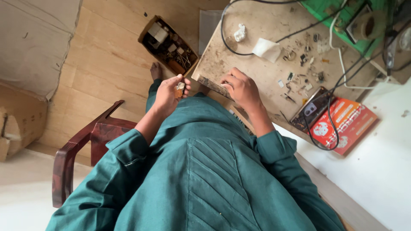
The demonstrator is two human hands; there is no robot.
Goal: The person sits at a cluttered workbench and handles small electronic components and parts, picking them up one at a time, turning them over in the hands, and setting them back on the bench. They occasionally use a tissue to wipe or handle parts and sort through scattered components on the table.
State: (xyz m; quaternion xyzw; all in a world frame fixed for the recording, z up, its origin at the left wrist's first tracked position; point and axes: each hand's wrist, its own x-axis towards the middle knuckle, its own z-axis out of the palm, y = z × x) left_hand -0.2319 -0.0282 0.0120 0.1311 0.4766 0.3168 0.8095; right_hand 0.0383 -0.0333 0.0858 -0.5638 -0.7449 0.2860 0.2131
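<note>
- Scuffed and dusty, the workbench (pixel 261 64) fills the upper right, with pale tiled floor to its left and a seated person in a teal tunic looking down over their lap.
- Left hand (pixel 168 95) hangs just off the bench's near corner, fingers curled around one small orange-and-white component (pixel 179 89), pinched at the fingertips.
- That part looks light, rigid and a bit delicate; I'd judge it best gripped by its body, not by any thin leads.
- Right hand (pixel 240 87) rests on the bench's near edge, fingers bent down against the surface; whether it grips anything, I can't tell.
- Beyond the right hand lies a scatter of tiny metal bits (pixel 302 77), too small to count.
- One black cable (pixel 233 45) loops across the bench; one white cable (pixel 340 55) runs farther right.
- One red box (pixel 344 124) sits at the bench's right end, a dark flat device (pixel 310 110) beside it.
- Left of the bench, on the floor, one open box of parts (pixel 168 45).
- One dark wooden chair (pixel 81 149) arm shows well left of the bench.
</note>
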